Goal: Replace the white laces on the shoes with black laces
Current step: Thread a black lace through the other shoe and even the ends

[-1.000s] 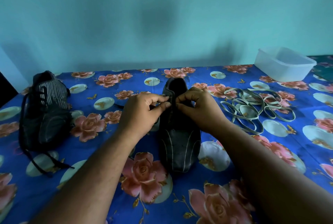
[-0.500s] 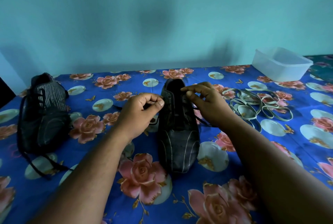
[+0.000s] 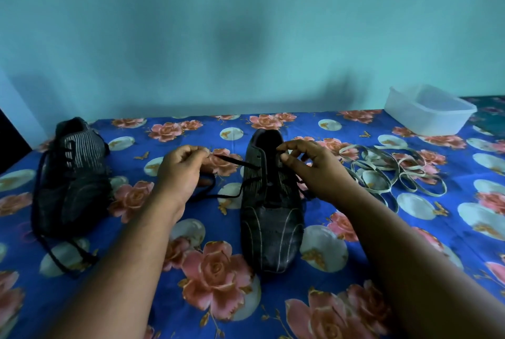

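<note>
Step in hand: threading the black lace [image 3: 232, 161] through the upper eyelets of the centre shoe [image 3: 270, 218], which stands toe toward the camera on the floral cloth of the table [image 3: 410, 229].

Status:
- Left hand [image 3: 180, 172]: fingers pinched on the free end of the black lace, drawn out to the left of the shoe; lace runs taut from pinch to the left eyelet row. Slack loops on the cloth below the hand.
- Right hand [image 3: 317, 169]: thumb and forefinger curled at the shoe's right eyelet row near the collar. They appear to pinch the other lace end, but the lace itself can't be made out there.
- Second shoe [image 3: 73, 174], far left, already carries black laces w/ ends trailing on the cloth.
- White laces [image 3: 393, 172] lie in a loose pile right of the centre shoe, near the clear plastic tub [image 3: 429, 110].

Procedure (judged):
1. Pull the left end until slack below is taken up; keep tension even, no jerk, or the shoe will slide.
2. Brace the shoe w/ the right hand while pulling.
3. Check both ends equal in length before next crossing.
4. Keep lace flat; a twist at an eyelet is hard to fix afterwards.

Risk: trailing loop may snag under the left wrist.
</note>
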A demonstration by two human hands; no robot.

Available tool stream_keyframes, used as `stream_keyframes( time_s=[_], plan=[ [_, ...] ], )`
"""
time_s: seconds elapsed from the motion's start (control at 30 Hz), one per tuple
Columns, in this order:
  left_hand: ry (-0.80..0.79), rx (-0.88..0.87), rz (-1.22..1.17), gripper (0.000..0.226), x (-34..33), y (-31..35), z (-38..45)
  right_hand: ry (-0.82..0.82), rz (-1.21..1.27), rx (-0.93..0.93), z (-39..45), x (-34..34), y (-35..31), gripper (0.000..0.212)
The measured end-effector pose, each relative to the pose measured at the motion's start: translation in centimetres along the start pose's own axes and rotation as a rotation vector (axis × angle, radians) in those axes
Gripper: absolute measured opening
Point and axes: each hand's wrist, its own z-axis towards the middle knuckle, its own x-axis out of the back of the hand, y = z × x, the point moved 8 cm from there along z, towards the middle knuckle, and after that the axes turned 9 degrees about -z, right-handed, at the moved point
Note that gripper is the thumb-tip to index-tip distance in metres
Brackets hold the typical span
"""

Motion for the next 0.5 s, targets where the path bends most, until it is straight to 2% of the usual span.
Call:
stream_keyframes(
  time_s=[0.1,0.2,0.27,0.37,0.43,0.5],
  plan=[
    [-0.079,-0.138,0.064,0.010,-1.3,1.4,-1.1,-0.012,-0.010,-0.006,0.0,-0.1,0.1,0.017],
    [-0.311,-0.196,0.064,0.016,-4.1,2.0,-2.6,-0.011,-0.019,-0.004,0.0,-0.1,0.1,0.017],
    [-0.436,-0.243,0.227,0.024,-5.3,1.5,-3.1,-0.009,-0.032,-0.009,0.0,-0.1,0.2,0.017],
    [-0.455,-0.321,0.382,0.016,-5.9,1.0,-3.4,0.004,-0.051,0.001,0.0,0.0,0.1,0.017],
    [-0.452,-0.346,0.371,0.005,-6.1,1.3,-3.4,0.005,-0.060,0.002,0.0,-0.1,0.2,0.018],
    [-0.455,-0.321,0.331,0.004,-5.9,1.3,-3.1,-0.007,-0.061,-0.015,0.1,-0.2,0.4,0.019]
  ],
)
